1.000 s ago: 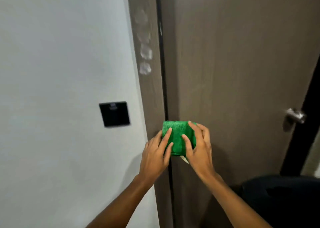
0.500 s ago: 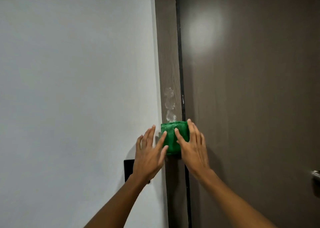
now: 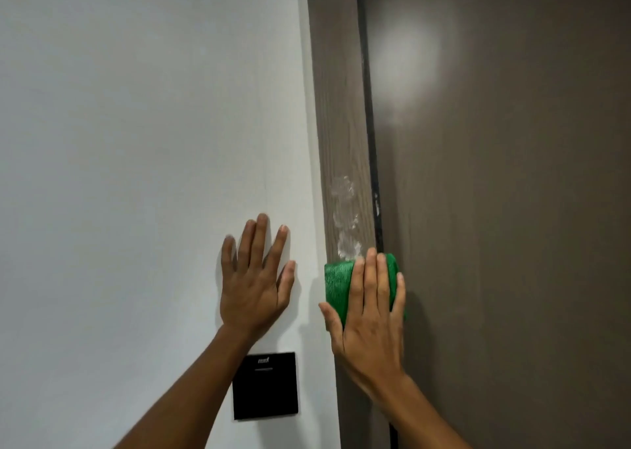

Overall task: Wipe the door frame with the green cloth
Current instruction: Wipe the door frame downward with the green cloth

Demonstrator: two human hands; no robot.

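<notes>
A folded green cloth (image 3: 338, 283) is pressed flat against the brown wood-grain door frame (image 3: 336, 107). My right hand (image 3: 370, 308) lies over the cloth with its fingers spread, covering most of it. Just above the cloth, whitish smudges (image 3: 345, 216) run up the frame. My left hand (image 3: 256, 278) rests flat on the white wall (image 3: 136, 141), fingers apart, holding nothing, well left of the frame.
The brown door (image 3: 512, 209) fills the right side, with a dark gap (image 3: 372, 141) between it and the frame. A black square wall switch (image 3: 264, 385) sits below my left hand, beside my left forearm.
My left hand has let go of the cloth and moved left onto the wall. The right hand now covers the cloth alone, just under the smudges. The view has tilted down slightly.
</notes>
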